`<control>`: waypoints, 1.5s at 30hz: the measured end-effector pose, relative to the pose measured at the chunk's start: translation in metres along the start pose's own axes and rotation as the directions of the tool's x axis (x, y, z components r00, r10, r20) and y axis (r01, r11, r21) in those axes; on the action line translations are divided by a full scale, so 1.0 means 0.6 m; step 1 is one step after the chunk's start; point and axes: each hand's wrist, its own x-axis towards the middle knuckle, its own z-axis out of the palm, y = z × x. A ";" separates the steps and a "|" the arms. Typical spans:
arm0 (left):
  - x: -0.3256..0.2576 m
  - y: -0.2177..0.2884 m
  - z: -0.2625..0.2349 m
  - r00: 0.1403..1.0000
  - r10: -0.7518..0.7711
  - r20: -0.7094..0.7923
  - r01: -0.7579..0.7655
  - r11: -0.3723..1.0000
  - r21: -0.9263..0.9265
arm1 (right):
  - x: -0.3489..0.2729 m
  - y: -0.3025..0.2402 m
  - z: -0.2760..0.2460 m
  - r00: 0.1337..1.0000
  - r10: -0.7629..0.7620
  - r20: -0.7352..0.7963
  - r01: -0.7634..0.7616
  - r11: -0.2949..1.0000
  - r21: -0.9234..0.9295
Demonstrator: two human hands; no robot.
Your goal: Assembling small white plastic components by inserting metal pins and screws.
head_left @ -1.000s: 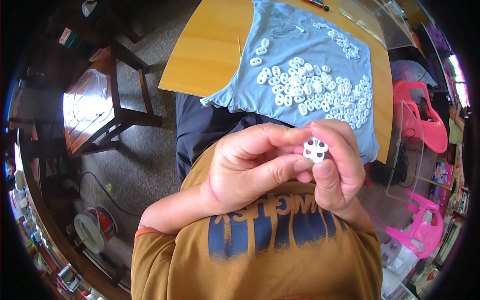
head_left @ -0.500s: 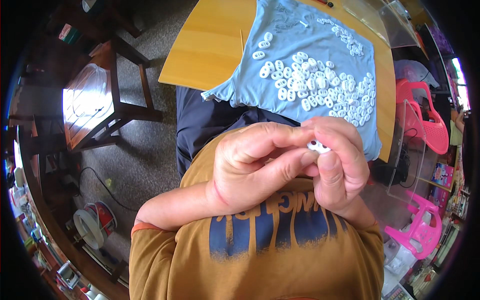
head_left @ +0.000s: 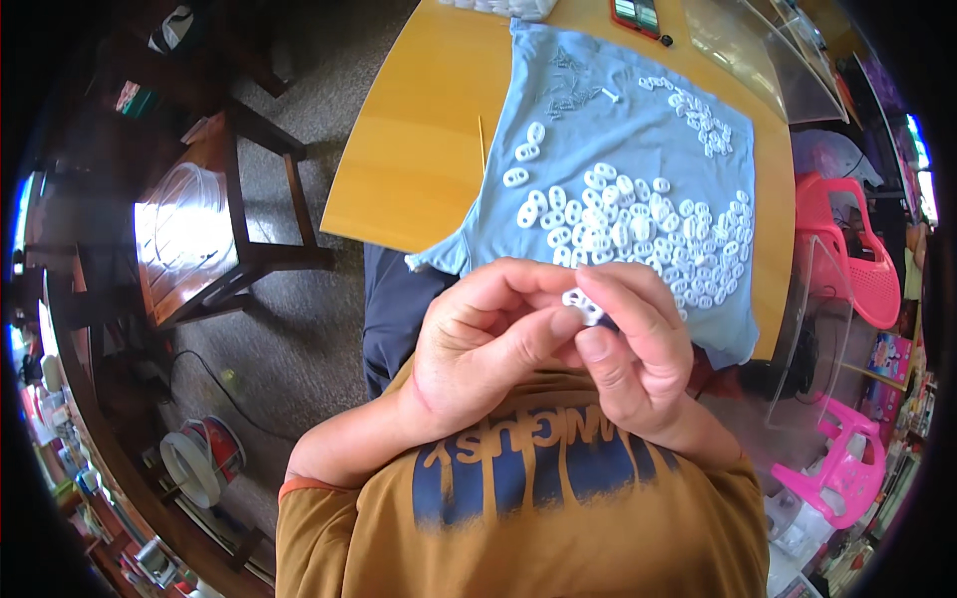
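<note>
Sitting pinched between both hands' fingers (head_left: 598, 344): white plastic piece (head_left: 583, 304).

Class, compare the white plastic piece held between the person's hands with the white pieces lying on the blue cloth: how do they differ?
The held white piece is single; the white pieces on the cloth form a loose heap of many. The held piece is pinched off the table between the left hand and right hand, partly hidden by fingers; the heap pieces lie flat and untouched on the blue cloth. Both look alike: small, white, with holes.
</note>
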 end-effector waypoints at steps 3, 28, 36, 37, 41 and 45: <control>0.033 0.021 -0.013 0.999 -0.007 -0.044 0.011 0.996 0.094 | 0.008 0.018 0.011 0.984 0.162 -0.078 -0.151 0.980 0.130; 0.430 0.091 -0.178 0.888 0.311 0.339 -0.232 -0.335 0.913 | 0.055 0.120 -0.030 0.986 0.167 -0.022 -0.161 0.972 0.170; 0.442 0.083 -0.175 0.860 0.233 0.454 -0.270 -0.546 0.793 | 0.045 0.120 -0.040 0.977 0.209 0.041 -0.213 0.963 0.165; 0.442 0.083 -0.176 0.862 0.232 0.451 -0.270 -0.544 0.795 | 0.044 0.117 -0.039 0.976 0.212 0.043 -0.216 0.962 0.165; 0.432 0.087 -0.177 0.851 0.239 0.467 -0.251 -0.597 0.762 | 0.047 0.120 -0.033 0.983 0.186 0.002 -0.183 0.967 0.175; 0.339 0.095 -0.120 0.917 0.359 0.174 -0.128 -0.150 0.980 | 0.049 0.120 -0.036 0.964 0.259 -0.055 -0.241 0.944 0.223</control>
